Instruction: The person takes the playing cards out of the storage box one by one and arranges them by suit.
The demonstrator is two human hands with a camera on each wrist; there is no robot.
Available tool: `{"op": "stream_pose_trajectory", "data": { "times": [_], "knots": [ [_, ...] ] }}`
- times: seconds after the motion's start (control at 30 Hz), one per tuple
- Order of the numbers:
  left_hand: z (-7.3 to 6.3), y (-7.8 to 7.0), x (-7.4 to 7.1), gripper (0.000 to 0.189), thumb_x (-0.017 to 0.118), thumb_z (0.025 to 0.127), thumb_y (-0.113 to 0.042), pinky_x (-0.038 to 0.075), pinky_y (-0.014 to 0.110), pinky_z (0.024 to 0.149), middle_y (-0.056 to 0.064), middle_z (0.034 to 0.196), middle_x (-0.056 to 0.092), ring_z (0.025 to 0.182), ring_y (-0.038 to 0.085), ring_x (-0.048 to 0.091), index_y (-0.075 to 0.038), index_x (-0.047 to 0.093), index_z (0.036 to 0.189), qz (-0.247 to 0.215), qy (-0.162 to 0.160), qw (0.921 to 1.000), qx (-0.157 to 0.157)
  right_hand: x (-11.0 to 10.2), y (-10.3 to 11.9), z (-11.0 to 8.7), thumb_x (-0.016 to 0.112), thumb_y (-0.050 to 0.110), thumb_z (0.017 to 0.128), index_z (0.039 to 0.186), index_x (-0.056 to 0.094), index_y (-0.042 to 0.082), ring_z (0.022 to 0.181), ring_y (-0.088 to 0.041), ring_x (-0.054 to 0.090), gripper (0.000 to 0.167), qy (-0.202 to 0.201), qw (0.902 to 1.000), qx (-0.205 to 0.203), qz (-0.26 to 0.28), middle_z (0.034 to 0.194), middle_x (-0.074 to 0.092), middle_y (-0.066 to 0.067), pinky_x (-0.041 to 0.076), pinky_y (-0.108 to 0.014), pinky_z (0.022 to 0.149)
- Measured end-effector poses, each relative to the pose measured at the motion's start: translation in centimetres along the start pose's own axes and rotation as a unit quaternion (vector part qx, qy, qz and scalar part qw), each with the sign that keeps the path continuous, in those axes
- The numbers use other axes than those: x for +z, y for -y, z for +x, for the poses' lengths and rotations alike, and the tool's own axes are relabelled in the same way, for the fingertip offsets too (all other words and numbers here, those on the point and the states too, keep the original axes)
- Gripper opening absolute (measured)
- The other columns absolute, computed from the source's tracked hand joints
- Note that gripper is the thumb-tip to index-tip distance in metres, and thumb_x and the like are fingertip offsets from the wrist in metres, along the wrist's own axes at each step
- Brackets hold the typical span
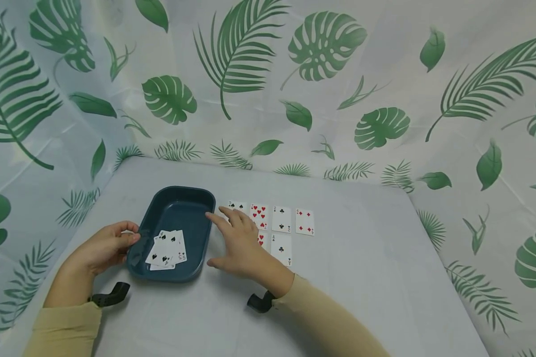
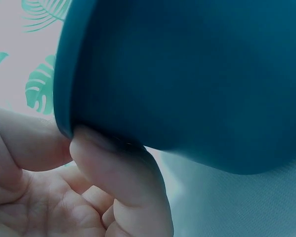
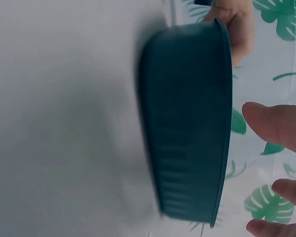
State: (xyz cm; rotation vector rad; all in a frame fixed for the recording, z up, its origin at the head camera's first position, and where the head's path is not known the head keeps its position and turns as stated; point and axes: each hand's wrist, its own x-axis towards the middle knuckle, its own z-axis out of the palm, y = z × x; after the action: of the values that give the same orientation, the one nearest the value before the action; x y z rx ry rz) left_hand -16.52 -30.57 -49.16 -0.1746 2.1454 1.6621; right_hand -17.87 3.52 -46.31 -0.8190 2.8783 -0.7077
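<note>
A dark blue tray [image 1: 183, 213] with rounded corners stands at the left of the table, several overlapping playing cards [image 1: 169, 248] lying face up in its near half. My left hand [image 1: 109, 248] pinches the tray's left rim between thumb and fingers; the left wrist view shows the thumb [image 2: 120, 173] against the tray's wall [image 2: 187, 89]. By the opposite rim is my right hand [image 1: 236, 243], fingers spread and holding nothing. In the right wrist view, its fingertips are apart from the tray's side [image 3: 187, 123]. This hand partly hides the cards to the tray's right.
Right of the tray, playing cards lie face up in two rows. The back row has a two of clubs [image 1: 281, 219] and a four of diamonds [image 1: 304, 221]; an ace of clubs [image 1: 281, 249] is in front. A leaf-printed curtain [image 1: 250, 134] borders the white table [image 1: 362, 267].
</note>
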Motion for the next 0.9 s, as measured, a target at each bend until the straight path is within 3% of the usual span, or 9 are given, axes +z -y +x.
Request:
{"op": "stream_pose_trajectory", "data": {
  "times": [0.37,0.9],
  "knots": [
    [0.0,0.0,0.0,0.019,0.051,0.114,-0.015,0.053,0.03,0.064,-0.006,0.088,0.067,0.075,0.012,0.063,-0.002,0.045,0.124,-0.002,0.002,1.0,-0.001,1.2,3.0,1.3,0.095,0.044,0.08,0.167,0.033,0.039,0.161,-0.036,0.022,0.106,0.023,0.9993,-0.017,0.023,0.177,0.026,-0.004,0.023,-0.068,0.124],
    [0.0,0.1,-0.2,0.017,0.05,0.114,-0.017,0.053,0.031,0.066,-0.005,0.089,0.066,0.076,0.013,0.062,-0.003,0.044,0.123,-0.007,0.014,0.9999,0.007,3.9,6.6,4.2,0.089,0.054,0.083,0.167,0.032,0.039,0.159,-0.03,0.026,0.103,0.045,0.9952,-0.058,-0.065,0.173,0.03,-0.004,0.025,-0.063,0.126]
  ]
}}
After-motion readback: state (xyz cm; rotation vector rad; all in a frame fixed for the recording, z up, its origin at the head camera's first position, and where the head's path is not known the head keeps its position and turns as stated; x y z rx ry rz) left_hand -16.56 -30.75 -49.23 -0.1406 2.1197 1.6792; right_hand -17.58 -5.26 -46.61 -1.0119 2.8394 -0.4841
